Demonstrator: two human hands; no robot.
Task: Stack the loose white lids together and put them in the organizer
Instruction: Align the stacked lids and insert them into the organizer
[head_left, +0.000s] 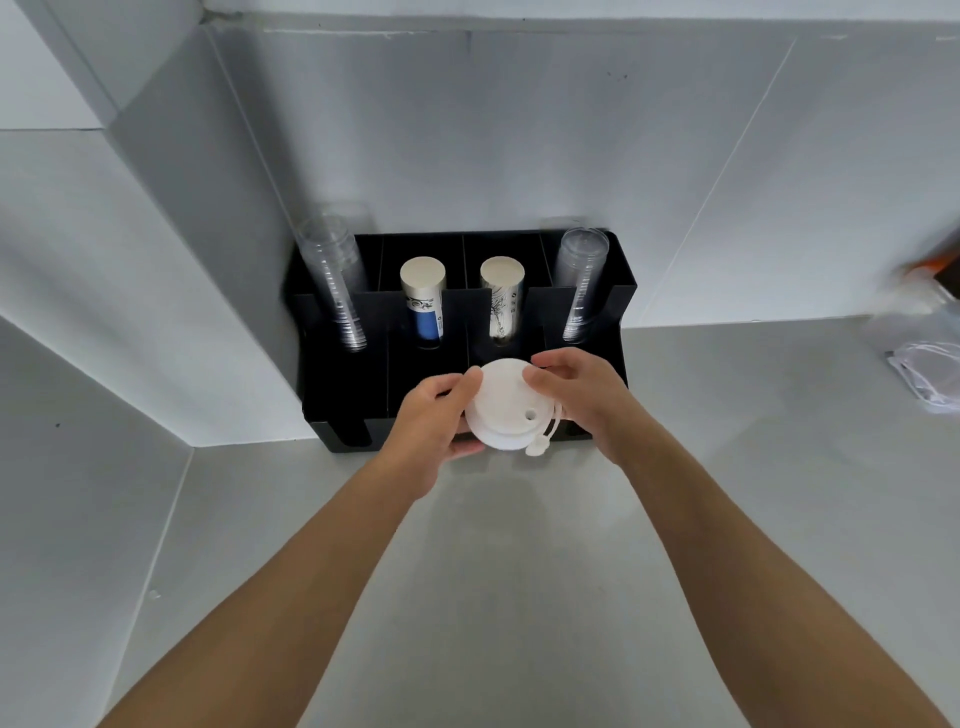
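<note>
I see the stack of white lids (506, 410) held up between both hands, just in front of the black organizer (621, 291) and above the front edge of its lower compartments. The top lid faces me, with a small round hole near its right edge and a little tethered plug (540, 444) dangling off the lower right side. At least one more lid edge shows beneath it, though I cannot count how many are in the stack.

My left hand (434, 421) is closed on the left rim, thumb on top and fingers curled underneath. My right hand (579, 392) grips the right rim, its fingertips pressed on the upper edge of the top lid.

Behind the lids, the organizer stands on the grey table (519, 571), pushed into the corner against the white wall (519, 130). Its back row holds four upright stacks: clear cups (332, 280) at far left, paper cups with a blue band (423, 301) next, paper cups with a black drawing (503, 299) after that, and clear cups at far right (582, 283).

Well off to the right on the table lies a blurred clear plastic bag (927, 374).
</note>
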